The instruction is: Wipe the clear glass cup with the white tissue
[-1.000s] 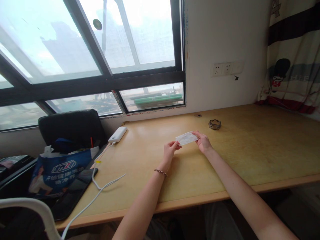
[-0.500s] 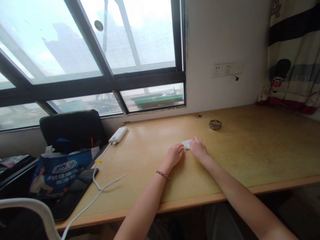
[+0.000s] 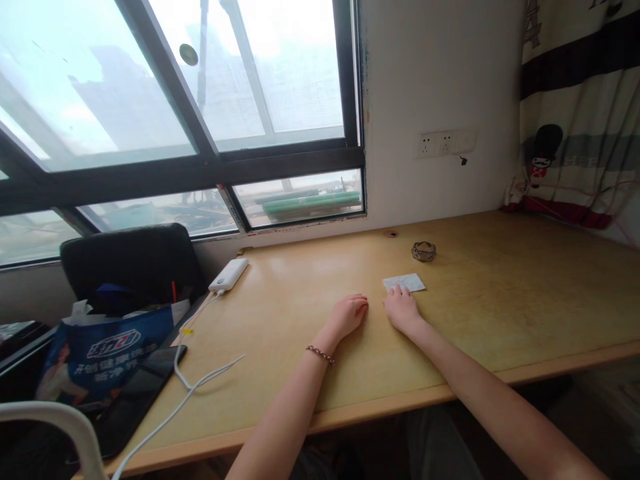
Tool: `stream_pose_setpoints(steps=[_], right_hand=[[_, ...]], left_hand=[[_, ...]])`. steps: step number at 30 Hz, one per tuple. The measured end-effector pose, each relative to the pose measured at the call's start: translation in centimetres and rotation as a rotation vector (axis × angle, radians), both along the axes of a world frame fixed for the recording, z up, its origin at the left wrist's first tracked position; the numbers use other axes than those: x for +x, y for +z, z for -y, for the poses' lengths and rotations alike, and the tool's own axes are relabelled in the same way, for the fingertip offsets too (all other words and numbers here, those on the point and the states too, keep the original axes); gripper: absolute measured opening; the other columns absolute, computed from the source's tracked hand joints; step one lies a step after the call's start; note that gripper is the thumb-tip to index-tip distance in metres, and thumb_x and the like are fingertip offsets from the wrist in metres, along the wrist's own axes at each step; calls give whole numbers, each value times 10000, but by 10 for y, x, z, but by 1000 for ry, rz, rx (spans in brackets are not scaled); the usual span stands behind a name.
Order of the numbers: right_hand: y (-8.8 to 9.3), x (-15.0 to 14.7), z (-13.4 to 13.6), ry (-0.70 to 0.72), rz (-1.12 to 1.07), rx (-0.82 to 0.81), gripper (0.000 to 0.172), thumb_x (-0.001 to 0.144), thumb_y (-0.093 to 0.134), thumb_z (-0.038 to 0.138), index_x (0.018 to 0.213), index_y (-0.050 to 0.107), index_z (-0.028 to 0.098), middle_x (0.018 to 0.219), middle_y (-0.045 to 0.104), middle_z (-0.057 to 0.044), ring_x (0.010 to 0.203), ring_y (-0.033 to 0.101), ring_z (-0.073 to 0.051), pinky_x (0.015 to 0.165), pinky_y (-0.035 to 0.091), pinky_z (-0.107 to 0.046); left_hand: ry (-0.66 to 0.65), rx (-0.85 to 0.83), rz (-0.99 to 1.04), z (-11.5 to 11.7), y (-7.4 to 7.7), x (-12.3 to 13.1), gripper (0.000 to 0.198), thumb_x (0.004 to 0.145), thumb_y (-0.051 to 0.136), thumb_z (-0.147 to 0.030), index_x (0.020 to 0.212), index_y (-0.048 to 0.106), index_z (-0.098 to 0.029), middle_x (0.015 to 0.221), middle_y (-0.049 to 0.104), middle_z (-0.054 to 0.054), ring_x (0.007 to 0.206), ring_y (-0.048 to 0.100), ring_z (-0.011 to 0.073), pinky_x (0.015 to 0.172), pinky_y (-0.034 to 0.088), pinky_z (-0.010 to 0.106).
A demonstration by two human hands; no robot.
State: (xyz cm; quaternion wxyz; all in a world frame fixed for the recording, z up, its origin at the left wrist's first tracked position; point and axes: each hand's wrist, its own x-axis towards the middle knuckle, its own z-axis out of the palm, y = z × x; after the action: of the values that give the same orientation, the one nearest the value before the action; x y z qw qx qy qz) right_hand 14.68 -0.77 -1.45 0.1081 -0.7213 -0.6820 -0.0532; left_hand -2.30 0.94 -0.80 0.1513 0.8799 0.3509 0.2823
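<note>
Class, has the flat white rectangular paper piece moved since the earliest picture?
Yes: the flat white paper piece has shifted right, now closer to the dark, round openwork ring.

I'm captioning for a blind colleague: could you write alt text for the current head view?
A bare right hand touches a flat, white, paper-like rectangle on a yellowish wooden desk; the left hand, its wrist wearing a dark braided bracelet, is nearby. Beyond the rectangle is a dark openwork round band.

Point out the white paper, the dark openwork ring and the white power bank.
White paper point(image 3: 407, 281): head view, middle of its upper face.
Dark openwork ring point(image 3: 424, 257): head view, near side of its band.
White power bank point(image 3: 229, 274): head view, middle of its top.
</note>
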Motion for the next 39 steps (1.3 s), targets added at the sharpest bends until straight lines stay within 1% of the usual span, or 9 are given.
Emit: stream_pose_setpoints(steps=[4, 8, 14, 19, 24, 29, 34, 37, 39], right_hand=[[-3, 41, -7, -153, -6, 4, 384, 821, 441, 308, 992, 593, -1, 1018, 547, -270, 962, 478, -316, 769, 358, -394], [-3, 61, -11, -206, -46, -43, 386, 860, 353, 287, 889, 651, 42, 957, 589, -250, 923, 528, -282, 797, 345, -383], [1, 64, -14, -219, -70, -73, 366, 851, 331, 189, 834, 672, 58, 848, 632, -230, 858, 587, -266, 792, 355, -375], [4, 75, -18, -308, -124, -128, 293, 781, 393, 110, 822, 679, 67, 822, 646, -219, 860, 601, -266, 750, 397, -342], [7, 85, -18, -364, -211, -107, 291, 773, 403, 142, 826, 681, 73, 842, 640, -238, 853, 604, -299, 696, 430, -358], [8, 91, -17, -381, -209, -94, 282, 757, 409, 126, 813, 680, 71, 829, 644, -229, 828, 611, -294, 681, 432, -350], [8, 92, -15, -411, -214, -74, 306, 787, 398, 186, 828, 674, 60, 832, 640, -235, 827, 607, -292, 689, 428, -358], [7, 88, -14, -398, -191, -4, 330, 801, 393, 226, 798, 671, 48, 836, 634, -241, 864, 586, -312, 733, 414, -398], [8, 82, -15, -308, -207, 102, 326, 806, 387, 226, 787, 666, 60, 864, 635, -222, 915, 564, -307, 789, 395, -412]], left_hand=[[13, -27, 9, 2, 2, 1, 243, 810, 410, -182, 885, 641, -202, 983, 637, 59, 929, 580, 164, 863, 431, 267], [23, -58, 59, 3, 3, 1, 232, 807, 423, -201, 869, 647, -206, 966, 643, 57, 907, 586, 164, 854, 432, 269], [49, -106, 95, 4, 5, 1, 207, 793, 450, -230, 818, 655, -212, 920, 655, 52, 872, 598, 164, 836, 443, 264], [26, -80, 49, 3, 4, 1, 240, 810, 414, -206, 877, 644, -206, 979, 642, 57, 920, 583, 167, 857, 429, 269], [31, -74, 9, 3, 4, 0, 261, 821, 389, -198, 912, 634, -206, 1011, 631, 59, 952, 571, 171, 868, 421, 271], [29, -72, 8, 3, 4, 0, 259, 823, 389, -211, 898, 636, -206, 990, 636, 59, 945, 575, 170, 865, 424, 270], [27, -85, 11, 3, 3, 0, 263, 823, 386, -213, 908, 635, -203, 997, 633, 59, 950, 571, 170, 870, 420, 274], [16, -87, 49, 3, 4, -1, 247, 818, 403, -218, 898, 637, -206, 1006, 632, 55, 941, 574, 168, 864, 420, 268], [6, -106, 83, 3, 3, -1, 235, 814, 415, -226, 877, 641, -208, 989, 639, 52, 914, 583, 167, 843, 429, 263]])
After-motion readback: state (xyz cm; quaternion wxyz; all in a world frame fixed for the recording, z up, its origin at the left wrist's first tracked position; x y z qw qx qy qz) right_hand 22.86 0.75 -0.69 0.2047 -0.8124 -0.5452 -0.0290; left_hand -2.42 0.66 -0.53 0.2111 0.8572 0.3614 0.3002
